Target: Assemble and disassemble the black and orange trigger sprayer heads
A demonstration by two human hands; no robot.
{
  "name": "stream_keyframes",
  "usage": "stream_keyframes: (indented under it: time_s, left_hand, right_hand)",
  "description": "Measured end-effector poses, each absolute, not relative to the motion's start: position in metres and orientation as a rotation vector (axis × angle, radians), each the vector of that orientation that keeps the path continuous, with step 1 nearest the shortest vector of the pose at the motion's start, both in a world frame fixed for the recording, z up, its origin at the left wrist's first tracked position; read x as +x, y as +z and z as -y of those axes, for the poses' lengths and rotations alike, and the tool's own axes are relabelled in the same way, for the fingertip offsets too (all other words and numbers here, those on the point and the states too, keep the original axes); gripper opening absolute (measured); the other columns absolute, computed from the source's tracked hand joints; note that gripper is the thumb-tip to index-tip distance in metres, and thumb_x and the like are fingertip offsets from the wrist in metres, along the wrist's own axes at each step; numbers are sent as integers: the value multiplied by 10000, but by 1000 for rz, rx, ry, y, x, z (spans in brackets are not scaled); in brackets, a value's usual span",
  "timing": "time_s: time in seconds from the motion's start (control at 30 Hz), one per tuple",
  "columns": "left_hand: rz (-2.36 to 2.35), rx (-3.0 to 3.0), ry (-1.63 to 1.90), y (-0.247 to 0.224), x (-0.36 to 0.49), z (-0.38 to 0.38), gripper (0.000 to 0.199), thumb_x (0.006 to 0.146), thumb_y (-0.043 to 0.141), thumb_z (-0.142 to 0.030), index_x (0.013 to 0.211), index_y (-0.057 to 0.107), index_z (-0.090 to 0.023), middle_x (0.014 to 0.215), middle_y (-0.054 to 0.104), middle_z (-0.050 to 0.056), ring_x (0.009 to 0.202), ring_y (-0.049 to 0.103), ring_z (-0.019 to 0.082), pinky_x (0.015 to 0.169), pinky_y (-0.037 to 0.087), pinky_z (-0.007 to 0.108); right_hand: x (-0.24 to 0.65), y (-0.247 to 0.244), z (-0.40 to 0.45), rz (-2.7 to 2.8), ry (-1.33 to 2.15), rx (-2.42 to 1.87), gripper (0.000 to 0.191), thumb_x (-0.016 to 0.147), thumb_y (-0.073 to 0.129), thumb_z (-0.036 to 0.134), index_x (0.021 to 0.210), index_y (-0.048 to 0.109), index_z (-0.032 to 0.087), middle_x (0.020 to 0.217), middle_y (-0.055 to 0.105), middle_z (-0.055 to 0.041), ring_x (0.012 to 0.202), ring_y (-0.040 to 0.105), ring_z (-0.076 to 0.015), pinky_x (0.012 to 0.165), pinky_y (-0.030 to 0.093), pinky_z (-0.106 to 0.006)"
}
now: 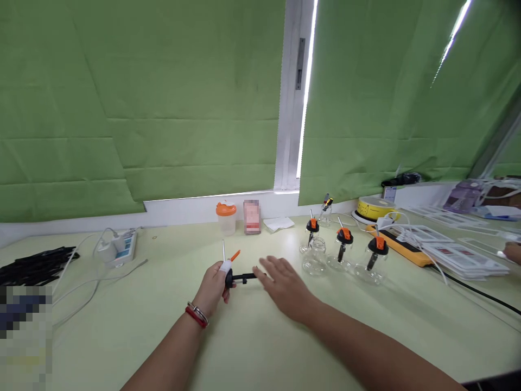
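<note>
In my left hand is a black round jar lid turned on its side. It has a thin metal rod pointing up, a white piece, an orange lever and a black stem running to the right. My right hand is beside the stem's tip, fingers spread, with a fingertip at or very near its end. Just right of it stands an uncovered clear glass jar. Near that jar, similar black-and-orange lids sit on several glass jars, their stems hanging inside.
An orange-lidded plastic cup, a pink box and a white paper line the back wall. A power strip and a black bundle lie left. White sheets, cables and another person's hand are right.
</note>
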State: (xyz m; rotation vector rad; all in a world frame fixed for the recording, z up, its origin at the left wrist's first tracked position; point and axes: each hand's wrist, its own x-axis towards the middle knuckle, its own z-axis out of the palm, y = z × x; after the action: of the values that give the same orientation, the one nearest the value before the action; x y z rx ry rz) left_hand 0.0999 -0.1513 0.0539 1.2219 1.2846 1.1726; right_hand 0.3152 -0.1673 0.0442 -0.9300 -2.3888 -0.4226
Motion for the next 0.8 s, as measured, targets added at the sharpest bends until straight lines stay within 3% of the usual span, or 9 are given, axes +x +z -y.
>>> stream_keyframes:
  time_s: [0.07, 0.13, 0.23, 0.3, 0.33, 0.43, 0.57, 0.67, 0.8]
  left_hand:
    - [-1252, 1251, 1128, 54, 104, 154, 357, 810, 400, -537, 772, 463, -188, 495, 539, -24, 272, 349, 79, 287, 351, 228]
    - [-1241, 1303, 1203, 57, 104, 157, 370, 832, 367, -523, 908, 479, -178, 579, 574, -10, 330, 421, 95, 362, 430, 259]
    - [-1278, 1551, 1505, 65, 101, 162, 400, 829, 439, -441, 1141, 442, -190, 954, 620, 75, 771, 615, 175, 731, 510, 347]
    - [-1295, 1834, 1565, 70, 100, 166, 468, 776, 546, -396, 1192, 456, -202, 1180, 536, 100, 1067, 524, 226, 931, 407, 376]
    - [-1299, 1938, 1519, 71, 101, 168, 478, 757, 577, -383, 1189, 475, -207, 1196, 526, 95, 1095, 502, 234, 950, 387, 369]
    - [-1333, 1940, 1282, 67, 107, 168, 427, 763, 569, -396, 1145, 517, -212, 964, 607, 52, 854, 587, 201, 771, 469, 314]
    - [-1425, 1669, 1098, 48, 116, 160, 509, 758, 555, -443, 1189, 449, -194, 745, 594, 3, 577, 580, 159, 545, 463, 272]
    - [-1503, 1680, 1042, 32, 118, 150, 433, 772, 523, -441, 1117, 494, -180, 728, 602, 17, 573, 578, 164, 533, 454, 273]
    - [-1568, 1736, 1088, 20, 115, 139, 299, 738, 557, -384, 954, 602, -182, 907, 627, 68, 776, 586, 193, 689, 453, 299]
  right_hand:
    - [295, 45, 161, 2491, -316, -874, 462, 822, 394, 70, 1269, 456, 171, 1049, 593, -142, 1017, 514, -268, 892, 379, -434]
    - [285, 49, 155, 2434, -149, -963, 402, 818, 385, 62, 1189, 515, 150, 926, 604, -124, 875, 543, -236, 803, 410, -389]
    - [287, 62, 149, 2177, 357, -1090, 263, 864, 376, 156, 1015, 588, 193, 848, 583, -62, 747, 525, -174, 687, 413, -302]
    - [293, 71, 148, 2065, 824, -1094, 230, 873, 385, 252, 833, 604, 194, 660, 520, -4, 582, 455, -129, 567, 368, -249]
    - [296, 73, 147, 2016, 1029, -1079, 249, 866, 394, 286, 759, 595, 186, 593, 480, 14, 526, 407, -112, 530, 337, -235]
    - [300, 66, 143, 1850, 1320, -1066, 259, 827, 447, 340, 699, 597, 171, 554, 476, 26, 481, 344, -91, 505, 296, -223]
    - [297, 37, 134, 1741, 1194, -1184, 225, 779, 497, 323, 861, 650, 180, 702, 603, -6, 574, 447, -117, 573, 353, -242]
    - [297, 20, 129, 1851, 992, -1260, 218, 775, 498, 296, 839, 670, 179, 730, 622, -19, 658, 504, -143, 625, 371, -254]
    - [299, 11, 123, 1944, 814, -1270, 211, 785, 495, 270, 871, 673, 198, 791, 643, -24, 731, 545, -156, 676, 384, -258]
